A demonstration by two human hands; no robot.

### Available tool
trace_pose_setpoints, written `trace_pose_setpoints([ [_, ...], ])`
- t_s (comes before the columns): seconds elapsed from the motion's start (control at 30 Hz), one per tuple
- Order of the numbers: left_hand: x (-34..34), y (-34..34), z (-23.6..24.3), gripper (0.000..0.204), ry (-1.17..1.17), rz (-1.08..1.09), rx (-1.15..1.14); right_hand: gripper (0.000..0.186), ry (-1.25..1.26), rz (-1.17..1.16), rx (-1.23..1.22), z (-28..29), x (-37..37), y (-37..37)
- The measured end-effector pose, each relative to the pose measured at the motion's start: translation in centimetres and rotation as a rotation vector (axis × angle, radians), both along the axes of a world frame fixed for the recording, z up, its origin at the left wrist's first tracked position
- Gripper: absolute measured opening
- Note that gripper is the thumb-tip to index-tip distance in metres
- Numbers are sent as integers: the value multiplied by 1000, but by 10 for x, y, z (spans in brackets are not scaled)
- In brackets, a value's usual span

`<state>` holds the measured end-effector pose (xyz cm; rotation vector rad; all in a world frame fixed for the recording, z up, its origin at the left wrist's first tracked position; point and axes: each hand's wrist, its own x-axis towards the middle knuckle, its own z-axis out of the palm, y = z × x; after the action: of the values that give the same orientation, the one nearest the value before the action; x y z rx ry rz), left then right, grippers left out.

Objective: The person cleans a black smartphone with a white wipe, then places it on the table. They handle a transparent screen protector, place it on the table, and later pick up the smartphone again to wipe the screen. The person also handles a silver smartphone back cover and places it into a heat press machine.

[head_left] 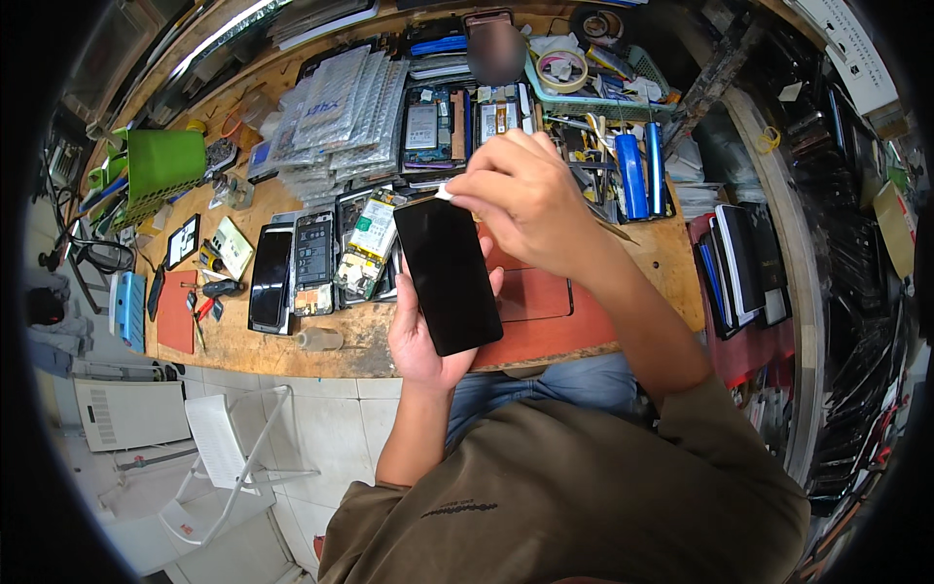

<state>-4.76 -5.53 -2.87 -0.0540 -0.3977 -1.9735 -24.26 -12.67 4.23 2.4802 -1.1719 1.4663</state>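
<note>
A black phone (448, 277) is held upright in my left hand (423, 346), its fingers wrapped round the edges and its dark screen facing up. My right hand (520, 200) is closed in a pinch on a small white piece (442, 191) at the phone's top edge. Just beneath lies a red mat (535, 336) with a dark-edged flat panel (535, 292) on it. To the left are opened phones with exposed batteries (311, 253) and a dark phone (269, 287).
The cluttered workbench (379, 336) holds bubble-wrap sleeves (331, 107), a green basket (165, 161), a mint tray of tape rolls (603, 88), blue cylinders (632, 175), a screwdriver (224, 288) and a small bottle (321, 339). A white folding chair (219, 438) stands at lower left; dark folders (735, 263) sit right.
</note>
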Motion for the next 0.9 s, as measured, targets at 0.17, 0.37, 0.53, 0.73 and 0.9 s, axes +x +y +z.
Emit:
trace_pose_setpoints([
  [0.17, 6, -1, 2, 60, 132, 10, 103, 10, 43, 57, 53, -10, 10, 8],
  [0.37, 16, -4, 6, 60, -52, 129, 166, 9, 88, 291, 155, -31, 18, 98],
  [0.53, 12, -4, 7, 57, -71, 105, 248, 7, 90, 135, 112, -7, 3, 74],
  [0.73, 5, 6, -2, 54, 29, 28, 97, 9, 160, 80, -105, 3, 19, 1],
  [0.9, 16, 1, -1, 61, -84, 121, 154, 18, 237, 215, -23, -24, 33, 83],
])
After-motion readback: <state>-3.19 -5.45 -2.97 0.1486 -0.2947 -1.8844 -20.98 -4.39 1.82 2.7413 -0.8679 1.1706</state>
